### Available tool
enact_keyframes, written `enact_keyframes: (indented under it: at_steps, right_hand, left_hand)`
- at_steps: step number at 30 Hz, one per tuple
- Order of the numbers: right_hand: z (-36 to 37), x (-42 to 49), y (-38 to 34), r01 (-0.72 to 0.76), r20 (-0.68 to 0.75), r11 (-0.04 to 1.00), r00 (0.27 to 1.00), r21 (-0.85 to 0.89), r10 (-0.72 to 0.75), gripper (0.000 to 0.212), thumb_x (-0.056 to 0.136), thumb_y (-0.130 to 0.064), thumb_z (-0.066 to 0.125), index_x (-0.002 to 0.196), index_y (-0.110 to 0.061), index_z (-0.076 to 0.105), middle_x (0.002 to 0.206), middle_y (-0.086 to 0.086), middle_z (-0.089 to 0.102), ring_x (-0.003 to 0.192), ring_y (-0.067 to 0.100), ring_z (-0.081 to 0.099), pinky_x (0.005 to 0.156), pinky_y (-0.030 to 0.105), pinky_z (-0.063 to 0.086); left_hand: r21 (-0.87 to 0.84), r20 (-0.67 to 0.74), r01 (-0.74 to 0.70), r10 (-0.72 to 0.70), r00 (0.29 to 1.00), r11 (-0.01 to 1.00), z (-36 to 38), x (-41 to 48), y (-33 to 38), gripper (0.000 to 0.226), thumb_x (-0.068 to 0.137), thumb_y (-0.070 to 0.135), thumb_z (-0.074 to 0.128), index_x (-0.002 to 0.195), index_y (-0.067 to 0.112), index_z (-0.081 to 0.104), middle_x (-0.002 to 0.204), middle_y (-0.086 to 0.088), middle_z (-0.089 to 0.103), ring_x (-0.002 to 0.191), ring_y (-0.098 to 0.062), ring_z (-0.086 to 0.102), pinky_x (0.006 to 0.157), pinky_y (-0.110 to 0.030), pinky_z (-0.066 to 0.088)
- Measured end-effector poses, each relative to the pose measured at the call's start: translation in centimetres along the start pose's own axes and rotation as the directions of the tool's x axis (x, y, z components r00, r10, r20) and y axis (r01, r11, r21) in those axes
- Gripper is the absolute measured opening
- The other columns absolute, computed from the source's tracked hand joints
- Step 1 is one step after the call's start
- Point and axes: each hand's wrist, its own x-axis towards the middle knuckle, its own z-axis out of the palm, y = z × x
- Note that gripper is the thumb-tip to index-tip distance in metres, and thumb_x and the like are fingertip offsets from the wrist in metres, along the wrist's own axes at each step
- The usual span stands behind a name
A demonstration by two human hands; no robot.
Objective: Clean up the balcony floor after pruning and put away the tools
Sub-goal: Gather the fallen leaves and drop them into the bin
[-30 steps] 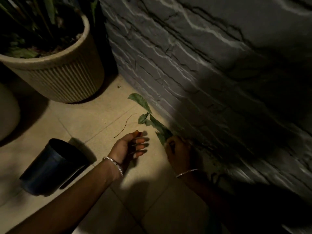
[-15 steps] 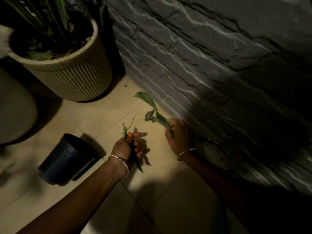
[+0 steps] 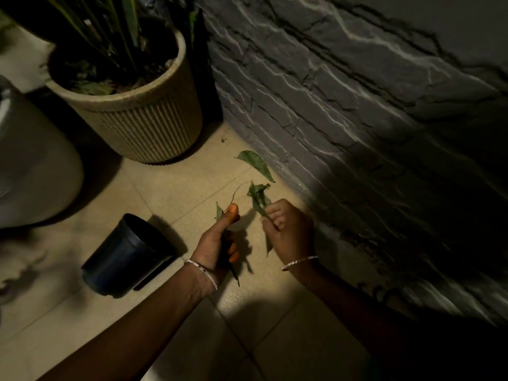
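One loose leaf [image 3: 255, 164] beyond left grip [image 3: 218, 243], right grip [image 3: 291, 232], both holding leaves [image 3: 258, 198]

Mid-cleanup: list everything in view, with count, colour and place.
loose leaf: one, green, on the floor beside the wall
leaf sprig: one, green, pinched by right hand
leaf bundle: count unclear, green, gripped in left hand
thin stem: one, brown, between the hands; held or lying, unclear
ribbed planter: one, beige, upright in the corner, holds a plant
small pot: one, black, on its side, left of the left hand
large container: one, pale, left edge, cut off
floor: beige tiles
wall: grey stone, right
bracelets: two, silver, one per wrist
left hand: fingers curled round bundle
right hand: fingers pinching sprig
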Motion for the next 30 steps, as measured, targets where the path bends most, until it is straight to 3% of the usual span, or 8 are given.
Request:
enact_keyframes:
  at_steps: [3, 7, 12, 16, 19, 23, 26, 30]
  right_hand:
    - [0.8, -2.9, -3.3, 0.098, 0.021, 0.976, 0.994, 0.193, -0.104, 0.013, 0.083, -0.02, 0.076, 0.093, -0.015, 0.069, 0.082, -0.011, 0.068, 0.072, 0.0, 0.063, 0.063, 0.016, 0.054]
    - [1.1, -3.0, -3.8, 0.075, 0.105, 0.945, 0.988, 0.319, -0.114, 0.007, 0.089, -0.022, 0.069, 0.092, -0.017, 0.073, 0.084, -0.007, 0.072, 0.076, 0.004, 0.067, 0.065, 0.021, 0.056]
    - [1.6, 3.1, 0.6, 0.215, -0.076, 0.972, 0.972, -0.098, -0.222, 0.029, 0.088, -0.006, 0.059, 0.114, -0.017, 0.066, 0.112, 0.0, 0.064, 0.1, 0.018, 0.06, 0.082, 0.037, 0.056]
    - [3.5, 6.7, 3.3, 0.341, 0.208, 0.868, 0.937, -0.362, -0.281, 0.05, 0.089, -0.004, 0.059, 0.136, -0.021, 0.057, 0.145, 0.006, 0.049, 0.126, 0.028, 0.048, 0.104, 0.042, 0.046]
    - [4.1, 6.3, 4.1, 0.414, 0.251, 0.817, 0.908, -0.402, -0.336, 0.036, 0.085, 0.005, 0.058, 0.114, -0.012, 0.071, 0.122, 0.011, 0.066, 0.109, 0.031, 0.059, 0.089, 0.046, 0.054]
    - [2.7, 2.7, 1.8, 0.31, 0.101, 0.923, 0.951, -0.229, -0.294, 0.022, 0.085, -0.002, 0.068, 0.102, -0.015, 0.073, 0.1, 0.001, 0.071, 0.091, 0.016, 0.064, 0.081, 0.029, 0.057]
    - [1.9, -1.9, -1.6, 0.119, 0.019, 0.986, 0.992, 0.114, -0.122, 0.028, 0.083, -0.008, 0.074, 0.107, -0.016, 0.063, 0.096, -0.013, 0.064, 0.086, 0.0, 0.064, 0.071, 0.013, 0.055]
    - [1.9, -6.7, -2.7, 0.188, 0.157, 0.972, 0.965, 0.142, -0.21, 0.022, 0.082, -0.007, 0.071, 0.101, -0.017, 0.068, 0.099, -0.005, 0.068, 0.091, 0.003, 0.06, 0.077, 0.015, 0.05]
  left_hand:
    - [0.047, -0.008, -0.048, 0.049, 0.999, 0.998, 0.1, 0.3, 0.2, 0.031, 0.083, 0.05, 0.068, 0.085, 0.019, 0.066, 0.071, -0.004, 0.051, 0.052, -0.015, 0.042, 0.044, -0.022, 0.037]
    - [0.072, -0.22, -0.009, 0.025, 0.975, 0.997, -0.5, 0.7, 0.5, 0.038, 0.097, 0.044, 0.05, 0.078, 0.014, 0.063, 0.077, -0.011, 0.064, 0.07, -0.025, 0.061, 0.074, -0.035, 0.049]
    - [-0.076, -0.279, -0.051, 0.028, 0.96, 0.996, -1.3, 0.4, 0.9, 0.039, 0.104, 0.034, 0.037, 0.073, 0.014, 0.049, 0.059, -0.005, 0.059, 0.046, -0.016, 0.058, 0.045, -0.023, 0.049]
    - [-0.032, -0.302, -0.096, 0.082, 0.95, 0.995, -2.1, 0.3, 1.0, 0.034, 0.103, 0.038, 0.038, 0.082, 0.013, 0.05, 0.054, 0.001, 0.041, 0.036, -0.01, 0.036, 0.036, -0.017, 0.035]
    - [-0.013, -0.254, -0.072, 0.066, 0.965, 0.997, -1.6, -0.2, 1.1, 0.04, 0.101, 0.044, 0.038, 0.087, 0.012, 0.057, 0.049, 0.003, 0.041, 0.034, -0.008, 0.031, 0.032, -0.015, 0.029]
    - [0.013, -0.159, -0.016, 0.018, 0.987, 1.0, -1.1, -0.9, 0.3, 0.044, 0.094, 0.053, 0.048, 0.094, 0.011, 0.06, 0.049, 0.004, 0.046, 0.034, -0.008, 0.032, 0.033, -0.015, 0.032]
    - [-0.021, -0.037, 0.071, -0.072, 0.997, 0.997, -1.0, -0.8, -1.3, 0.048, 0.085, 0.063, 0.054, 0.072, 0.017, 0.052, 0.051, 0.003, 0.035, 0.036, -0.01, 0.029, 0.036, -0.018, 0.027]
    - [-0.064, -0.057, 0.136, -0.139, 0.989, 0.989, 0.4, -0.5, -3.1, 0.05, 0.087, 0.061, 0.053, 0.072, 0.014, 0.059, 0.062, -0.006, 0.053, 0.052, -0.017, 0.052, 0.054, -0.027, 0.038]
